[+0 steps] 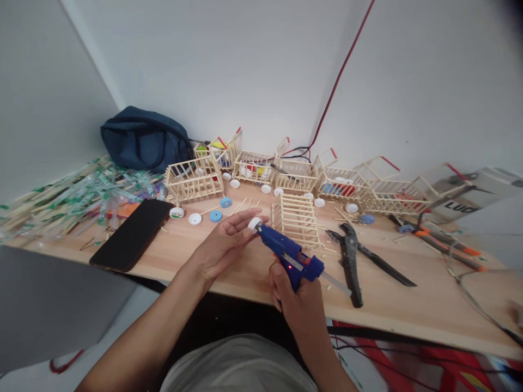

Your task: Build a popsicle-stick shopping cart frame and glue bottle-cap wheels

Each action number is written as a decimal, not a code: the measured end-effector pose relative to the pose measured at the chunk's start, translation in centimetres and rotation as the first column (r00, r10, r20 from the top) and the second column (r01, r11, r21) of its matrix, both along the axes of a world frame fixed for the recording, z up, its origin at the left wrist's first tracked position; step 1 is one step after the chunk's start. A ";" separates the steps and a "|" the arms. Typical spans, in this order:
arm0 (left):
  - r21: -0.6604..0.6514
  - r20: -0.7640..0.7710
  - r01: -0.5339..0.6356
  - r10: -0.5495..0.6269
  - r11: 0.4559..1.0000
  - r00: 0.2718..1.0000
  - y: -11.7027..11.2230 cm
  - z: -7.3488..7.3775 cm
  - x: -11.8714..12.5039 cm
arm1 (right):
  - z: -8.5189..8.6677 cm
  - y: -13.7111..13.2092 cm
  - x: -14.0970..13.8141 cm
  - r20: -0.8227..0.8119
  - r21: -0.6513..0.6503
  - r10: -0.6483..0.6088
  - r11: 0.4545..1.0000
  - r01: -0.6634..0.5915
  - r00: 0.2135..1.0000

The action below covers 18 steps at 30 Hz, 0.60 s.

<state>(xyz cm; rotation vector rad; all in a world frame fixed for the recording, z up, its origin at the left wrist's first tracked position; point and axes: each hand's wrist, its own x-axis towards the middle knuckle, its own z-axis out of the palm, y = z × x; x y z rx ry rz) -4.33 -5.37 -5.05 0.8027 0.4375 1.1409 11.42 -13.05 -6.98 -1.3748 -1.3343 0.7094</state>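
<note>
My left hand [229, 239] pinches a white bottle cap [255, 224] between thumb and fingers. Wrapped around the handle of a blue glue gun [292, 258] is my right hand [296, 296]. The gun's nozzle points at the cap, close to or touching it; I cannot tell which. A red light glows on its side, and a clear glue stick [337, 283] sticks out of the back. Just beyond the gun lies a frame of thin wooden sticks [300, 218]. Loose blue caps [216, 216] and white caps [195, 219] rest near my left hand.
Several stick carts [294, 177] with cap wheels line the back. A black phone [133, 234], wrapped sticks [73, 196] and a blue bag [145, 139] are on the left. Black cutters [349, 261], orange-handled pliers [445, 245] and a cable [466, 288] lie on the right.
</note>
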 end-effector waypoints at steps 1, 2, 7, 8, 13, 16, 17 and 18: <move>0.009 -0.005 0.012 -0.012 1.000 1.000 0.0 0.1 0.0 | 0.1 0.0 0.1 0.035 -0.007 -0.018 1.000 0.018 0.999; 0.014 -0.009 0.025 -0.025 1.000 1.000 -0.1 0.1 0.0 | 0.3 0.0 0.1 0.073 -0.012 -0.033 0.999 0.034 0.997; -0.046 -0.054 -0.002 0.000 0.999 0.999 -0.1 0.2 -0.4 | 1.6 -0.1 0.4 0.229 0.062 -0.040 0.998 0.026 0.973; -0.065 -0.082 -0.023 0.018 0.998 0.997 -0.1 0.2 -0.5 | 1.7 -0.1 0.4 0.246 0.069 -0.031 0.998 0.014 0.969; -0.117 -0.199 -0.066 0.042 0.991 0.979 0.0 0.7 -0.9 | 2.3 -0.2 0.5 0.284 0.070 0.014 0.997 -0.035 0.959; -0.090 -0.206 -0.038 0.018 0.995 0.978 0.0 1.0 -1.1 | 2.6 -0.3 0.3 0.294 0.088 -0.015 0.996 -0.012 0.956; -0.081 -0.196 -0.016 0.000 0.997 0.981 0.0 1.0 -1.1 | 2.6 -0.3 0.2 0.297 0.096 -0.024 0.995 -0.005 0.955; -0.077 -0.182 0.004 -0.018 0.997 0.983 0.1 0.9 -1.2 | 2.6 -0.4 0.1 0.299 0.105 -0.027 0.994 -0.004 0.954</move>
